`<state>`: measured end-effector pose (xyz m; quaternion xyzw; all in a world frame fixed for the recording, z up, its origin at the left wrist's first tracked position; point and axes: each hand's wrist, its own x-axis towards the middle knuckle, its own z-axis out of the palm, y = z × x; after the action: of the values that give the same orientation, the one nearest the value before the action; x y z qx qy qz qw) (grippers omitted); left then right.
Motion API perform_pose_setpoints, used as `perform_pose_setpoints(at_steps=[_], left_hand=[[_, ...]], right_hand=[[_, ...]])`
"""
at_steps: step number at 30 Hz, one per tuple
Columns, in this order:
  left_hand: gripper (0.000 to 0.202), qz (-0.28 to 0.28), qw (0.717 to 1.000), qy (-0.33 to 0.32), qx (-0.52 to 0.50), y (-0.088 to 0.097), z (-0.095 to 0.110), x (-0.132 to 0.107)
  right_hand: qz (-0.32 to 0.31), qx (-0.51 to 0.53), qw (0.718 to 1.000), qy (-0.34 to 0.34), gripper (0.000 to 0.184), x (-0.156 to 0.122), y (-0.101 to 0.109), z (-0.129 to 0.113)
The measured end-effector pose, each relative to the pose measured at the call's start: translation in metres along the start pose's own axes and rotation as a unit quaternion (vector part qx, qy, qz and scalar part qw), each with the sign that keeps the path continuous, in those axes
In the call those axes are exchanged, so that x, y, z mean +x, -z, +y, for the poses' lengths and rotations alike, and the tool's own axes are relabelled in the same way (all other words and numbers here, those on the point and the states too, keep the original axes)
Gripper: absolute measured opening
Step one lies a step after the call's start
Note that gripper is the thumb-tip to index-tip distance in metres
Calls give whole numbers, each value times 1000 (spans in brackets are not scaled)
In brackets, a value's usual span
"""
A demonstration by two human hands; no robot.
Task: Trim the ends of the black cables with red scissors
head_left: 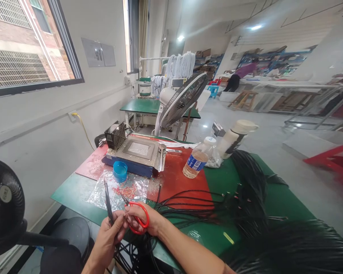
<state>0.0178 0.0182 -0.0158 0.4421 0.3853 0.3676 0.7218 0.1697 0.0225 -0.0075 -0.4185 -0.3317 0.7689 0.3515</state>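
Observation:
My right hand [148, 220] is closed on red-handled scissors [137, 217], fingers through the loops, blades pointing up and left. My left hand [110, 234] is pinched around thin black cables [108, 201] that stick up from it beside the scissor tip. Both hands hover at the near edge of the green table [74, 194]. A big bundle of black cables [246, 190] spreads over the table to the right. A clear plastic bag with small red parts [125, 190] lies just beyond the hands.
A blue solder pot [137, 154] with a small fan [116, 135] sits on a red mat [177, 179], a blue cap [120, 171] beside it. A water bottle [197, 160] and white container [234, 140] stand behind. A black fan [5, 201] is at left, a white fan [183, 101] beyond. A person bends at far benches.

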Motion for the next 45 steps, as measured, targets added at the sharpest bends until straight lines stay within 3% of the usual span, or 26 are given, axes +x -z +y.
perform_pose_setpoints(at_steps=[4,10,23,29,37,45], left_hand=[[32,4,1000,-10,-1,1,0,2],[33,33,999,-5,-13,1,-2,1],[35,112,994,-11,-14,-1,-2,5],[39,121,992,-16,-13,-1,-4,4],[36,131,991,-26,-20,-2,-5,2],[34,134,990,-5,-34,-3,-4,2]], right_hand=[[-18,-12,999,47,51,2,2,4],[-21,-1,998,65,47,4,1,7],[20,-20,990,139,46,5,0,5],[39,-62,985,153,43,8,-1,11],[94,-125,970,187,42,9,1,15],[195,-235,921,243,40,6,-1,13]])
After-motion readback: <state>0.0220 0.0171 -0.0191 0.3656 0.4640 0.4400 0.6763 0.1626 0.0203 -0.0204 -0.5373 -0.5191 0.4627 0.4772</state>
